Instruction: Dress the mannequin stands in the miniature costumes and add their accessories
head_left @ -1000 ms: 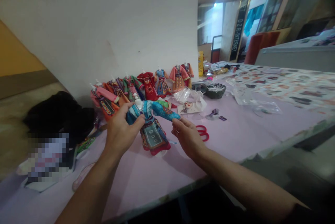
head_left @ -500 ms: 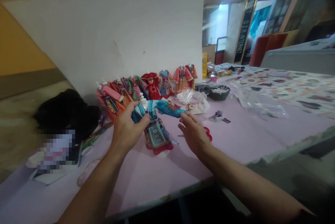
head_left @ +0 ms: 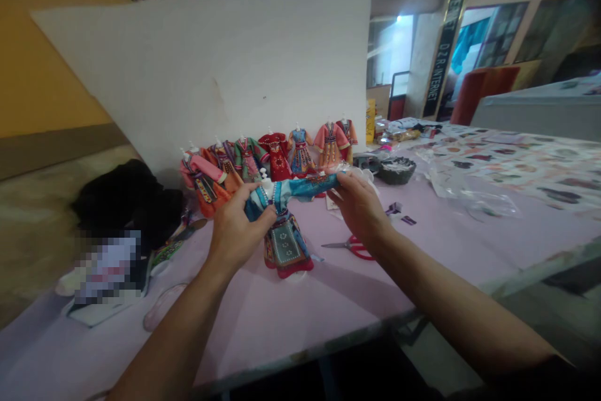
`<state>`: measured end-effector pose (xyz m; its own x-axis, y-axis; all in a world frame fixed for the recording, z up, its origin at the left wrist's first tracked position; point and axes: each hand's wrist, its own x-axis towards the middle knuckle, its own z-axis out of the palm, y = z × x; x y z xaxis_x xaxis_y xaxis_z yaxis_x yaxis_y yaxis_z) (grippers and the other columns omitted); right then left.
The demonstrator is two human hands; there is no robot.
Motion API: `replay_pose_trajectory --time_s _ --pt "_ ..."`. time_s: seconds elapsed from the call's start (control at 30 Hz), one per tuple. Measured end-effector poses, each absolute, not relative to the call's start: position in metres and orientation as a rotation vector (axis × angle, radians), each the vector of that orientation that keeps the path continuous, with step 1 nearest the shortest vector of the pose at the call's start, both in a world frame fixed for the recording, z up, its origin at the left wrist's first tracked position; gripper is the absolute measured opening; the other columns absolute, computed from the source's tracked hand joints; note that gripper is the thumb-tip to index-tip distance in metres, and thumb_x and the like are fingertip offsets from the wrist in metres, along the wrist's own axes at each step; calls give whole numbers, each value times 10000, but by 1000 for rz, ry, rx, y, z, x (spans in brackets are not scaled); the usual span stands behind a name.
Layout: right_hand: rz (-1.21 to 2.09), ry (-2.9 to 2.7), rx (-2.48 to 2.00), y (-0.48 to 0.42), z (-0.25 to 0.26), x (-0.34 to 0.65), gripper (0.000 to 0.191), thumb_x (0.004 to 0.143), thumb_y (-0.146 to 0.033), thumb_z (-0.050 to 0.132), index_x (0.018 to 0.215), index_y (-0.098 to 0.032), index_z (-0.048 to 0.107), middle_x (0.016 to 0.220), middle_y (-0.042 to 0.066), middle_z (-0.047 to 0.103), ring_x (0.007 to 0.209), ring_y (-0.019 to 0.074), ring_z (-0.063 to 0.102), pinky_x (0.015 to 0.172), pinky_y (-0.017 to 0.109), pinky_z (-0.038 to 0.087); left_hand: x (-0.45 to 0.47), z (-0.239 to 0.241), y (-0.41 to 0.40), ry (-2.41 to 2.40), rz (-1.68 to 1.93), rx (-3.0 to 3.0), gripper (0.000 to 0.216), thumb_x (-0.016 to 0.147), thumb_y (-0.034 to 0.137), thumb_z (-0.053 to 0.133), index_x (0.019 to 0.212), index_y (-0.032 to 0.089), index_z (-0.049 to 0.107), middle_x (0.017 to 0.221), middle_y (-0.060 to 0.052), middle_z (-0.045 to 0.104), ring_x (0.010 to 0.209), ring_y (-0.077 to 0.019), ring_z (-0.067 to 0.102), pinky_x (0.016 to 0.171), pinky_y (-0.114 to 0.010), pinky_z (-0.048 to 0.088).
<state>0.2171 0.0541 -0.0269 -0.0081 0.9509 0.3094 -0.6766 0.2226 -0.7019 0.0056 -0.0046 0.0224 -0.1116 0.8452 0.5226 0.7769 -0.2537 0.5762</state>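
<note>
A small doll dress (head_left: pixel 285 241) in blue, with a patterned skirt and red hem, stands on a white mannequin form (head_left: pixel 265 179) at the table's middle. My left hand (head_left: pixel 239 223) is closed around the dress's upper left side, thumb on the chest. Between the fingertips of my right hand (head_left: pixel 361 204) is the end of the blue sleeve (head_left: pixel 312 187), stretched out sideways. Red-handled scissors (head_left: pixel 350 246) lie on the table just below my right hand, their handles partly hidden by it.
Several dressed doll forms (head_left: pixel 277 154) stand in a row against a white board (head_left: pixel 201 76). Right of them are a dark bowl (head_left: pixel 397 169) and clear plastic wrapping (head_left: pixel 469 191). A black cloth heap (head_left: pixel 126 201) lies at left, near a clear pink-rimmed item (head_left: pixel 164 307).
My right hand has moved up and slightly right, pulling the sleeve straighter and higher. More of the scissors shows. The left hand keeps its hold, and the view has shifted a little.
</note>
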Motion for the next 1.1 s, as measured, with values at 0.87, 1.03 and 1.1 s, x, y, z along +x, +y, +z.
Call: replay_pose_trajectory --time_s 0.87,1.03,1.1 --pt "1474 -866 -434 69 -33 222 143 767 -380 797 814 -263 730 938 -17 754 991 206 641 957 378 443 7 23 -7 1864 1344 2033 497 737 414 630 1176 184 676 877 -27 705 770 -210 640 751 -331 510" --pt "1407 -970 -436 69 -27 224 170 779 -421 784 836 -269 736 961 -15 756 983 201 646 931 361 441 6 21 -6 1856 1346 2048 502 738 417 632 1179 183 674 901 -34 718 787 -215 651 754 -332 515" --pt "1402 -981 -454 64 -35 221 189 769 -431 790 850 -270 731 999 -9 753 1022 211 634 953 368 431 5 21 -6 1862 1343 2038 514 740 419 632 1192 179 672 910 -36 719 788 -214 649 748 -330 513"
